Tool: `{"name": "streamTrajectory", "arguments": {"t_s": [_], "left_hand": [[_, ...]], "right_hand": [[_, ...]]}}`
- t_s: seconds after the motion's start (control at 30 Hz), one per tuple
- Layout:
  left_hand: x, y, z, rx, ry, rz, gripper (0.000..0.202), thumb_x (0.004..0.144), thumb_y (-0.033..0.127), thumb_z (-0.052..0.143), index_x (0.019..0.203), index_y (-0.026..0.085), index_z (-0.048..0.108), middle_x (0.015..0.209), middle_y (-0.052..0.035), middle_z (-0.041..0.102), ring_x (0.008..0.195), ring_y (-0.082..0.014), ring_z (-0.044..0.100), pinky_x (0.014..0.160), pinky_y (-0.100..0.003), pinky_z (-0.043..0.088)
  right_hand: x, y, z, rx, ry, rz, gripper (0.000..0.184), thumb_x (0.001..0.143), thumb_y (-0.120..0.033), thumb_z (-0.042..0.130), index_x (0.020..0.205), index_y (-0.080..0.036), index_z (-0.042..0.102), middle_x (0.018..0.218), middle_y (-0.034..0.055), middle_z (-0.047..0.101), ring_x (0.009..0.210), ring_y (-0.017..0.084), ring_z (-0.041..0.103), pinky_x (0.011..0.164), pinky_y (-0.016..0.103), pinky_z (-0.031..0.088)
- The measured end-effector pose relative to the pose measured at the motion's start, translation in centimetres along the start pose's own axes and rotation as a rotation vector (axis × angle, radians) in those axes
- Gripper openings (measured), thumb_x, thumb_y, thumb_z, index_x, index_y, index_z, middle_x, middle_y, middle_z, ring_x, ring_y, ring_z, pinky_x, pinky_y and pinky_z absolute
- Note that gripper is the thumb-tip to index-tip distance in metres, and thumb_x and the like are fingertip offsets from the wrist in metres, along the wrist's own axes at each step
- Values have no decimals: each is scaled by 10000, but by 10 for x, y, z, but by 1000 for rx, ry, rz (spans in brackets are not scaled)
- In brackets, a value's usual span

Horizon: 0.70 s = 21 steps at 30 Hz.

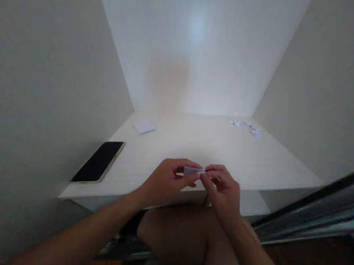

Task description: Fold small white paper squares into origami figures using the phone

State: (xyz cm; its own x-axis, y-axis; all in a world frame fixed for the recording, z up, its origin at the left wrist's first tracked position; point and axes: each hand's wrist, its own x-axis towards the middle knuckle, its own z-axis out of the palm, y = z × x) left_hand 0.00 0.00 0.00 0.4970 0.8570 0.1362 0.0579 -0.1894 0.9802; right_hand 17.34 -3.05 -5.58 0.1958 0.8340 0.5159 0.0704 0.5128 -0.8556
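Head view: a paper piece (189, 170) sits between left hand (167, 176) and right hand (226, 193), pinched by both.

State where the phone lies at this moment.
In the head view, the phone lies front-left on the desk, beside the left wall, nearer the camera than the white square.

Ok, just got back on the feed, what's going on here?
A person is holding a small piece of white paper between both hands, just above the front edge of the desk. The left hand and the right hand both pinch it with their fingertips. A square white pad lies toward the back left, a phone with a dark screen lies front left, and small white bits are scattered at the back right.
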Motion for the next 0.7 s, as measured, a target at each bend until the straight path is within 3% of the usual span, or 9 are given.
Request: {"name": "streamTrajectory", "arguments": {"t_s": [0.33, 0.7], "left_hand": [[6, -3, 8, -51, 12, 5, 232, 890, 327, 729, 1046, 163, 778, 1027, -58, 786, 849, -193, 757, 805, -361, 684], [5, 8, 14, -5, 63, 3, 165, 871, 277, 739, 964, 147, 779, 919, -49, 797, 771, -161, 767, 699, -227, 653]], "right_hand": [[0, -3, 1, 132, 114, 71, 78, 848, -268, 767, 831, -214, 713, 908, 49, 683, 854, 187, 648, 702, 314, 524], [-2, -10, 5, 146, 237, 92, 205, 802, -250, 807, 954, -208, 676, 840, 38, 728, 758, 179, 667, 695, 333, 527]]}}
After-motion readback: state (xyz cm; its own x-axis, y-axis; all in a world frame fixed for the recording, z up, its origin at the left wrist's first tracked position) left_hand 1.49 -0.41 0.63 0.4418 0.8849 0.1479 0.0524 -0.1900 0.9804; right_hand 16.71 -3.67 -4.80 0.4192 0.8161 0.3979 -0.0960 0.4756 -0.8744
